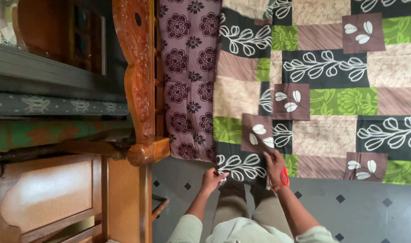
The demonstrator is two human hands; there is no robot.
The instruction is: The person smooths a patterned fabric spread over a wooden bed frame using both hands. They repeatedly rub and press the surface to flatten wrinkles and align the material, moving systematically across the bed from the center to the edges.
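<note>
- The left hand pinches the hem of the patchwork bedsheet, which lies spread over the bed.
- The right hand presses flat on the same edge.
- Pulling evenly along the hem, toward the floral mattress, would probably keep wrinkles out.

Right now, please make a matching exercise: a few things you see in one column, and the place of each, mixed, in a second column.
1. left hand
2. right hand
3. purple floral mattress
4. carved wooden bed frame

a. flat on the patchwork sheet
b. left of the mattress
c. gripping the sheet's near edge
d. between the frame and the sheet

Pairs: 1-c, 2-a, 3-d, 4-b
</note>
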